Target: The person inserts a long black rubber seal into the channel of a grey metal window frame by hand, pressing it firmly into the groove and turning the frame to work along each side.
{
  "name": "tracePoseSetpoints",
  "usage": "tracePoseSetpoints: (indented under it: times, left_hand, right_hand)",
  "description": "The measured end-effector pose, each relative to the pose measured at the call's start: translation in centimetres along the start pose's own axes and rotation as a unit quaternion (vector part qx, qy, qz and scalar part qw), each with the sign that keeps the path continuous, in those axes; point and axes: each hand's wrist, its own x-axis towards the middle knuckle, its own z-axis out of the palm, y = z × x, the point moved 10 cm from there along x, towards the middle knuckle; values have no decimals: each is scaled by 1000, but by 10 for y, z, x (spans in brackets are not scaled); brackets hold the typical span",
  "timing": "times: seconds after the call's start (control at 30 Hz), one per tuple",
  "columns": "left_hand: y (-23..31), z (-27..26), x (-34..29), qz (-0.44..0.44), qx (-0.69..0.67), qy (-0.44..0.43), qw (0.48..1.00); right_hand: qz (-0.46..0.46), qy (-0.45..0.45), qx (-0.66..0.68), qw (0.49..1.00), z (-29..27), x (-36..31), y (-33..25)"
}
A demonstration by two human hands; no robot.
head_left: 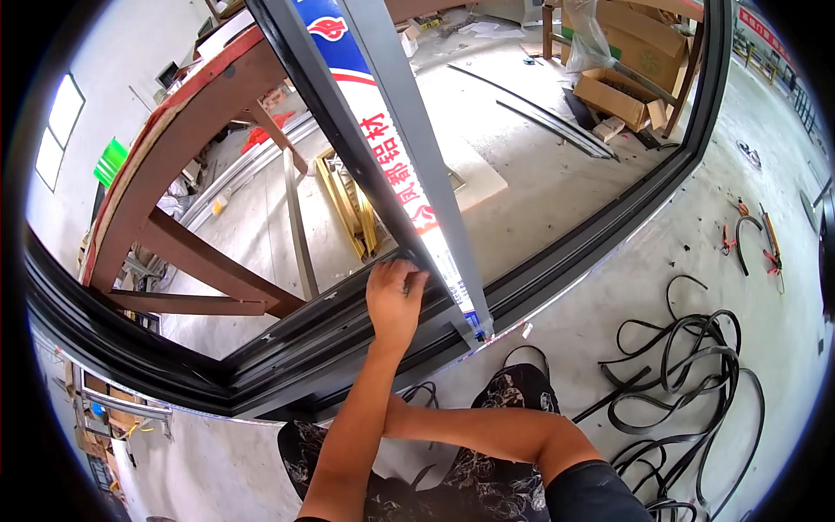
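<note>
A large dark-grey window or door frame (557, 271) stands before me, with a grey upright bar (416, 130) covered by printed white and blue film. My left hand (396, 300) is at the frame's lower rail (304, 352), just left of the foot of the bar. Its fingers are curled in and the thumb is bent against them; whatever they pinch is too small to make out. My right forearm (487, 432) crosses behind the left one, low by the rail. The left forearm hides the right hand's fingers.
Long black rubber strips (687, 348) lie tangled on the floor at right, with red-handled tools (772, 252) beyond. Through the frame show a brown table (200, 261), gold-coloured profiles (348, 204), loose dark bars (557, 126) and cardboard boxes (622, 91).
</note>
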Motion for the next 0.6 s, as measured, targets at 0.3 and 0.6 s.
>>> tracePoseSetpoints:
  times: [0.3,0.6]
  left_hand:
    - [-2,5,3,-5,-6,-21,1000]
    - [-23,8,-3,-61,-31,-52,996]
  right_hand:
    - [12,27,63,998,13,9,19]
    - [9,-3,30,1000,-8,-1,-2]
